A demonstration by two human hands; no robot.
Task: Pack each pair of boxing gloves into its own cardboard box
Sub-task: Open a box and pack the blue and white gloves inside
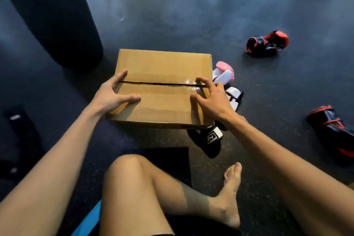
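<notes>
Box (162,101) status: sat on the floor (172,15) dead ahead, flaps folded down, centre seam taped only at the right end by the look of it. Left hand (109,96) rested on the left edge, grip apart, steadying. Right hand (212,97) spread over the taped end, fingertips pressing, grip apart, clamped on nothing. Couldn't see inside. Loose on the floor: pink-and-white gloves (224,74) just beside the box, black glove (208,140) at its near corner, red-and-black gloves (268,43) well apart. Judged early: at most one pair packed.
</notes>
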